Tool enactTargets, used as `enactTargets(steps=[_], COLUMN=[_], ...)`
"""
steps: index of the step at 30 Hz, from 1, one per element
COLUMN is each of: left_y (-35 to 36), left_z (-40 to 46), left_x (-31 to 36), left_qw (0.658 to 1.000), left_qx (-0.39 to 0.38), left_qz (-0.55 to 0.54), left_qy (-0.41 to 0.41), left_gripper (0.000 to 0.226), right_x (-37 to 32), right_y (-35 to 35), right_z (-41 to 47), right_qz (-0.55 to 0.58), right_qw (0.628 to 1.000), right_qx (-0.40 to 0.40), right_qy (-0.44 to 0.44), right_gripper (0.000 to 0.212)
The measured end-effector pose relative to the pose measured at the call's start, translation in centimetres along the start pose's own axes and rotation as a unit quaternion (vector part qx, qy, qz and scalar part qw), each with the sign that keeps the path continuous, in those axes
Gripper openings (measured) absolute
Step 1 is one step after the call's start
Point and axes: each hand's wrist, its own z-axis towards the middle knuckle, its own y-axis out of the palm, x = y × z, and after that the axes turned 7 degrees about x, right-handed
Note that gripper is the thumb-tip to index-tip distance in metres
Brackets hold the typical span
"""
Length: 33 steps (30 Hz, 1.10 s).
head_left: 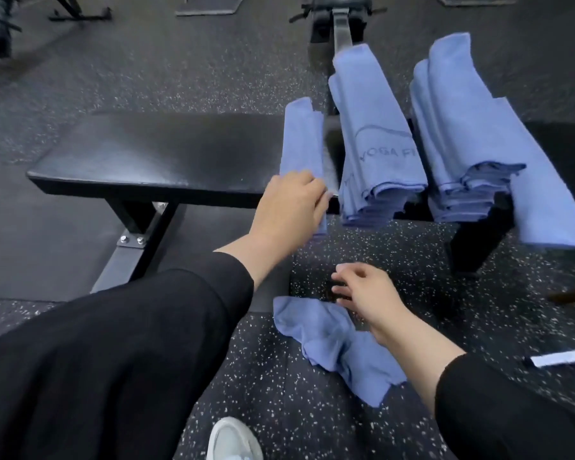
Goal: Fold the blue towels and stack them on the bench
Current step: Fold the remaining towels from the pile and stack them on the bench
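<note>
The head view looks down on a black padded bench (153, 154) with three lots of blue towels toward its right end. The left hand (289, 204) reaches over the near edge, fingers curled on the near end of a narrow folded towel (302, 137) that lies alone across the bench, just left of a taller stack marked with lettering (379, 151). Further right stands a second stack (462, 134), with one towel draped loose over its right side and hanging off the near edge. The right hand (365, 290) hovers low with fingers loosely spread, holding nothing, just above and beside a crumpled towel (332, 340) on the floor.

My reading is that the folded towel is being set down or squared up, possibly starting a third pile, while the floor towel waits to be folded. The next move likely calls for the right hand to drop onto that towel, find an edge or corner, and lift it clear so both hands can spread it.

The floor (412, 260) is dark speckled rubber matting. Black metal frames of gym equipment (341, 24) stand at the far side, and a pale shoe (233, 439) shows at the near edge.
</note>
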Motion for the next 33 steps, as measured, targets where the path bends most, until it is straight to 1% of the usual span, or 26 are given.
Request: enactTargets(steps=[1,2,3,5,7,9,10,12,13,15,16,19,21,24,27,30,31,33], left_y=[-0.3,-0.5,-0.6,0.1,2.0,4.3,5.3,6.6,7.1,8.0,8.7,10.8,12.0,12.8,13.5,13.6,13.5,13.3], left_z=[-0.9,-1.8,-2.6,-4.3,-6.3,-8.8,-10.1,-12.4,-13.1,-14.2,-14.8,-15.6,-15.7,-15.8,-17.0,-17.7,-17.7,-17.7], left_x=[1.1,2.3,3.5,5.5,6.6,7.3,7.7,8.5,9.0,9.5,9.5,9.3,8.9,7.7,6.0,5.1,4.9,4.7], left_qw=[0.999,0.997,0.994,0.982,0.963,0.924,0.9,0.859,0.845,0.837,0.832,0.801,0.792,0.773,0.761,0.764,0.767,0.769], left_qx=[0.013,-0.01,-0.054,-0.168,-0.267,-0.378,-0.431,-0.507,-0.531,-0.545,-0.553,-0.596,-0.606,-0.624,-0.63,-0.624,-0.619,-0.615], left_qz=[-0.028,-0.052,-0.063,-0.039,-0.035,-0.029,-0.02,0.002,0.01,0.017,0.019,0.02,0.019,0.006,0.004,0.003,0.001,-0.001], left_qy=[0.037,0.059,0.074,0.078,0.021,-0.05,-0.069,-0.07,-0.061,-0.045,-0.042,-0.05,-0.062,-0.116,-0.155,-0.166,-0.169,-0.174], left_gripper=[0.036,0.036,0.036,0.032,0.028,0.025,0.024,0.021,0.017,0.017,0.022,0.032,0.031,0.022,0.024,0.024,0.023,0.022], right_x=[0.9,2.1,3.4,6.1,9.0,11.8,13.0,15.0,15.8,17.1,17.6,19.2,19.5,19.4,19.6,20.4,20.7,20.9], right_y=[-1.2,-2.5,-3.7,-6.1,-8.2,-9.8,-10.5,-11.4,-11.6,-11.7,-11.5,-10.3,-8.5,-4.7,-1.4,-0.2,0.0,-0.1], right_z=[0.1,0.4,0.7,1.2,1.7,2.1,2.3,2.8,3.1,3.6,3.8,4.2,4.3,4.4,4.6,5.0,5.2,5.6], right_qz=[-0.057,-0.117,-0.177,-0.282,-0.365,-0.433,-0.459,-0.503,-0.524,-0.554,-0.565,-0.599,-0.613,-0.622,-0.644,-0.676,-0.678,-0.649], right_qw=[0.998,0.992,0.982,0.955,0.927,0.898,0.884,0.856,0.841,0.817,0.804,0.764,0.739,0.71,0.677,0.653,0.659,0.707], right_qx=[0.0,-0.002,-0.007,-0.021,-0.03,-0.051,-0.069,-0.111,-0.127,-0.155,-0.171,-0.215,-0.244,-0.278,-0.309,-0.307,-0.293,-0.23], right_qy=[-0.026,-0.051,-0.069,-0.086,-0.082,-0.061,-0.053,-0.042,-0.042,-0.052,-0.065,-0.108,-0.137,-0.177,-0.177,-0.145,-0.145,-0.162], right_gripper=[0.012,0.012,0.012,0.018,0.024,0.032,0.038,0.046,0.048,0.051,0.051,0.053,0.056,0.046,0.042,0.049,0.051,0.043])
